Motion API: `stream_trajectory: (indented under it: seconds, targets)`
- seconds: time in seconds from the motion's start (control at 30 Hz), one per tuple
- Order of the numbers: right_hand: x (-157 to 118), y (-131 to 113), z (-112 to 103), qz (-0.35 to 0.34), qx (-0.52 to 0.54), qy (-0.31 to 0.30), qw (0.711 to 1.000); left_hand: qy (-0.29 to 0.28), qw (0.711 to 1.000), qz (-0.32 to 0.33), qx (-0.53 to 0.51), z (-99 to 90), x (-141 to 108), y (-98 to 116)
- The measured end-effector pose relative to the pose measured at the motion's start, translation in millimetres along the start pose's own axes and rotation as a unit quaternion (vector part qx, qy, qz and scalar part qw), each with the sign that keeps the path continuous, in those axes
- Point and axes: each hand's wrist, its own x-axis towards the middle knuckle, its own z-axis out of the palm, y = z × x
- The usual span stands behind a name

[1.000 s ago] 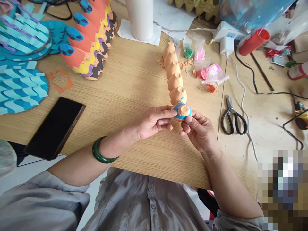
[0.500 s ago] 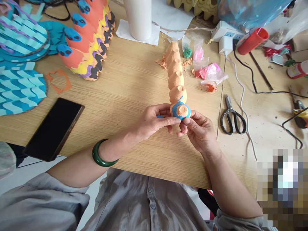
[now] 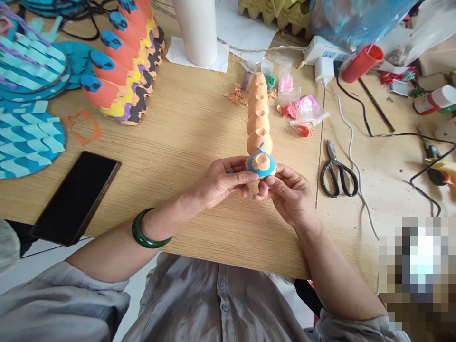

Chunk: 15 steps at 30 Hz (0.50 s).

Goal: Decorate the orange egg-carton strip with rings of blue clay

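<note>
An orange strip of egg-carton cups stretches away from me over the wooden table. Blue clay rings the bump of its nearest cup, with a thin blue bit sticking up behind. My left hand grips the left side of that cup, thumb on the blue clay; some blue shows between its fingers. From the right, my right hand holds the same cup with thumb and fingers at its near edge.
A black phone lies on the left, below teal paper pieces and a painted carton strip. Right of my hands are black-handled scissors, cables and small clay bags. A white cylinder stands behind.
The carton strip has tilted, its far end lower in view. Both hands keep their hold, and the whole view has shifted slightly.
</note>
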Motion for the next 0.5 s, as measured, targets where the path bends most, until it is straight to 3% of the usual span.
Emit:
stream_trajectory:
  seconds: [0.5]
  targets:
    - [3.8,-0.9,-0.3,0.035,0.028,0.014,0.999,0.032,0.999,0.015,0.005,3.5,-0.5,0.8]
